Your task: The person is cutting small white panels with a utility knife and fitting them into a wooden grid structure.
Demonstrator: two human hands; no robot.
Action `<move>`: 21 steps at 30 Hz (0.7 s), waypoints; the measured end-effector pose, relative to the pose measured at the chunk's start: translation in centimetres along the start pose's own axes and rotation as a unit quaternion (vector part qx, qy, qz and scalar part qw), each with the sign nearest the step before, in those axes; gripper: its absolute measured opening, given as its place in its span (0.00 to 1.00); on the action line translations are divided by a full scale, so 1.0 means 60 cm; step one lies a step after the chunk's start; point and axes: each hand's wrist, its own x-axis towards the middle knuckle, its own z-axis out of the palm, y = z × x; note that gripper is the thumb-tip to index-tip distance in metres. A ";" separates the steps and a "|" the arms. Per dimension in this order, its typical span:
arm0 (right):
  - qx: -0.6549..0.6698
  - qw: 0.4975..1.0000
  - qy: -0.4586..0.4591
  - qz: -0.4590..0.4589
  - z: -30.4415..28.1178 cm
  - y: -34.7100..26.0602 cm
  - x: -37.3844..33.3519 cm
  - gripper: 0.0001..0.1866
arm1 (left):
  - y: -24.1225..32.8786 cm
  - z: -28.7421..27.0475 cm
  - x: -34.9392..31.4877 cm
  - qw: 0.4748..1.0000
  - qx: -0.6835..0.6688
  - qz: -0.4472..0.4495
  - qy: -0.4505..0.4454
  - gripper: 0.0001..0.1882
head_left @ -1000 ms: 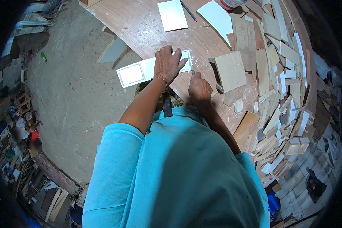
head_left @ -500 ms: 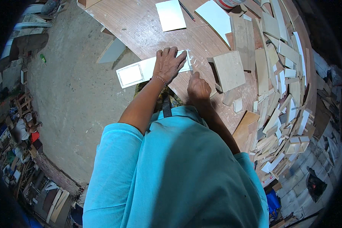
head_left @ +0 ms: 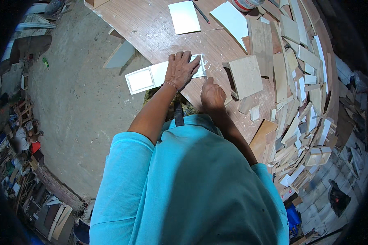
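A long white board [head_left: 141, 80] with a pencilled rectangle at its left end lies at the table's near edge, its left part sticking out past that edge. My left hand [head_left: 180, 71] presses down on the board near its right end, fingers spread and bent slightly. Just beyond that end, my right hand [head_left: 213, 94] is closed with the index finger pointing forward along a thin blade-like tool [head_left: 205, 77]. Only a little of this tool shows, at the board's right edge; my fingers cover the rest. Small pale shavings lie around the board's end.
On the brown table [head_left: 145, 30] lie a white square panel [head_left: 184, 17], a dark pencil [head_left: 201, 12] and a larger white panel [head_left: 231, 24]. A wooden block [head_left: 246, 76] stands right of my right hand. Piled wood offcuts [head_left: 302, 126] cover the right side. A jar [head_left: 246, 4] sits at the back.
My right hand has shifted very slightly toward me and left along the board's end. My left hand and the board stay in place.
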 end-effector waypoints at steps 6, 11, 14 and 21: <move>0.005 1.000 0.005 -0.012 -0.013 -0.007 0.001 0.10 | 0.006 0.009 -0.008 0.999 0.004 -0.018 0.026 0.17; -0.004 0.998 -0.059 0.019 -0.037 -0.018 0.014 0.12 | 0.010 0.015 -0.014 0.998 -0.022 -0.044 0.046 0.18; 0.012 0.998 -0.067 0.020 -0.045 -0.023 0.018 0.13 | 0.009 0.016 -0.010 0.999 -0.007 -0.043 0.022 0.19; 0.006 0.999 -0.033 -0.007 -0.012 -0.021 0.006 0.10 | 0.006 0.021 -0.014 0.998 0.003 -0.058 0.009 0.19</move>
